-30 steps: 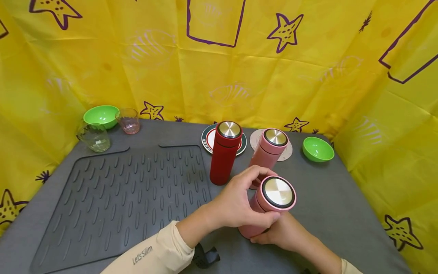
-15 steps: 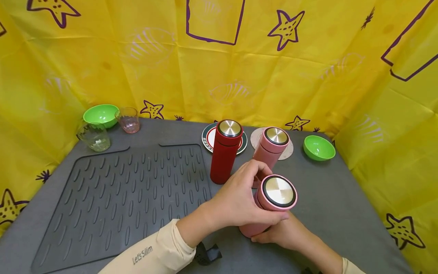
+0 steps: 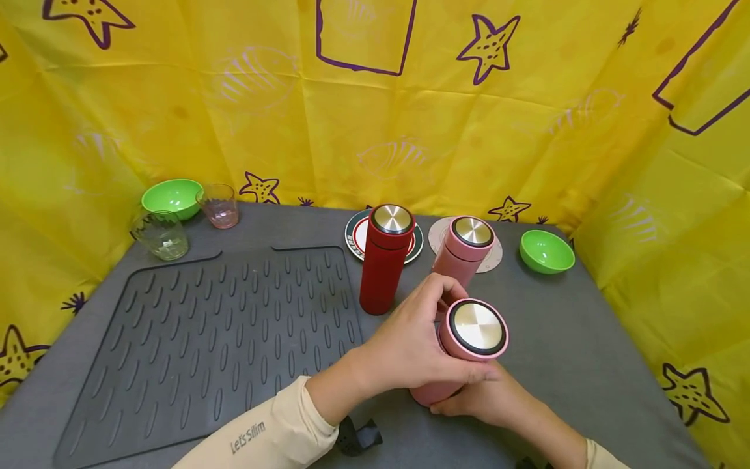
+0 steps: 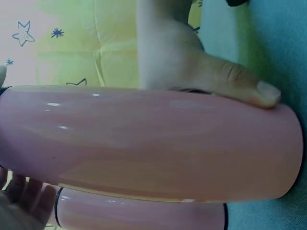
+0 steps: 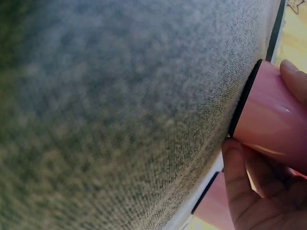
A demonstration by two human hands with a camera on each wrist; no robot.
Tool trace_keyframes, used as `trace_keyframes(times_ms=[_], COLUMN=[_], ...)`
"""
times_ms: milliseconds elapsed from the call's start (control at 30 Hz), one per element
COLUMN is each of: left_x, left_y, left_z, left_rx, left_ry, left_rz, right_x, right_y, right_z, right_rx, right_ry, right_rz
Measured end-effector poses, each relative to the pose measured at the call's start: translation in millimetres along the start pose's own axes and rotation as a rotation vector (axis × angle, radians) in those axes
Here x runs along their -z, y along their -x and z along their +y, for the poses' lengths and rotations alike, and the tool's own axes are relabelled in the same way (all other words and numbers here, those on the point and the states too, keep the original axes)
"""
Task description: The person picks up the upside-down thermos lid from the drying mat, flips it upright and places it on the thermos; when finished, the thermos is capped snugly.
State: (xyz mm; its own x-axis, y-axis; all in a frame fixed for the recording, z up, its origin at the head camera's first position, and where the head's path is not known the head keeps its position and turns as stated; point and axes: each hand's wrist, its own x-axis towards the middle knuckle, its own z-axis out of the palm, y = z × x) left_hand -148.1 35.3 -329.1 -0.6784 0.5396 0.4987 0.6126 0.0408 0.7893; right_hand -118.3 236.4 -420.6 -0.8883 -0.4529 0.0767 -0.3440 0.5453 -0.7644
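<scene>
In the head view a pink thermos point(image 3: 477, 327) with a steel-topped lid leans slightly toward the right. My left hand point(image 3: 407, 339) grips it just below the lid, thumb across the near side and fingers round the far side. Lower down, my right hand point(image 3: 489, 394) holds the body near the base, its thumb point(image 4: 247, 86) lying along the side in the left wrist view. The base point(image 5: 254, 103) is close to the grey cloth; whether it touches, I cannot tell. Behind stand another pink thermos point(image 3: 459, 257), partly hidden by my left hand, and a red thermos point(image 3: 383, 273).
A dark ribbed drying mat point(image 3: 234, 339) covers the left side. Beyond it are a green bowl point(image 3: 172, 198), a clear glass point(image 3: 164, 238) and a pinkish glass point(image 3: 219, 208). Two plates, one green-rimmed point(image 3: 354, 238), one pale point(image 3: 492, 260), lie behind the thermoses. Another green bowl point(image 3: 546, 252) sits right.
My left thumb has slid a little to the right along the thermos below its lid, and the left hand's knuckles have risen slightly. The thermos and right hand have hardly moved.
</scene>
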Motion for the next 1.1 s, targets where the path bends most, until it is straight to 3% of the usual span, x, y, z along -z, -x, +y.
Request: trace_keyframes(times_ms=[100,233,333,433,533,633,767,900,967,1100], left_x=[0.5,5.9,7.3,3.0,-3.0,-3.7,2.3,5.1,3.4,-2.0], left_y=[-0.5,-0.1,0.3,0.9,0.3,-0.5,-2.0,-2.2,-1.1,1.4], left_z=[-3.7,-10.4,-11.5,-7.6,-3.4,-3.7,-9.6,-13.2,-11.7,-5.6], left_rx=[-0.037,-0.077,-0.067,-0.028,-0.007,-0.035,-0.085,-0.074,-0.049,0.011], left_ry=[0.026,0.1,0.131,0.114,0.064,0.057,0.135,0.181,0.169,0.108], left_rz=[0.008,-0.079,-0.125,-0.101,-0.024,0.028,-0.051,-0.121,-0.107,-0.011], right_x=[0,2,3,2,2,2,3,3,3,1], right_y=[-2,-2,-2,-1,0,0,-2,-3,-2,-1], right_z=[1,1,-1,0,1,1,2,1,1,0], right_rx=[0.011,0.051,0.058,0.051,0.025,0.008,0.047,0.066,0.047,0.007], right_ry=[0.053,0.038,0.04,0.029,0.038,0.061,0.087,0.076,0.063,0.059], right_rz=[0.005,0.007,0.009,0.007,-0.002,-0.004,0.01,0.01,0.004,-0.015])
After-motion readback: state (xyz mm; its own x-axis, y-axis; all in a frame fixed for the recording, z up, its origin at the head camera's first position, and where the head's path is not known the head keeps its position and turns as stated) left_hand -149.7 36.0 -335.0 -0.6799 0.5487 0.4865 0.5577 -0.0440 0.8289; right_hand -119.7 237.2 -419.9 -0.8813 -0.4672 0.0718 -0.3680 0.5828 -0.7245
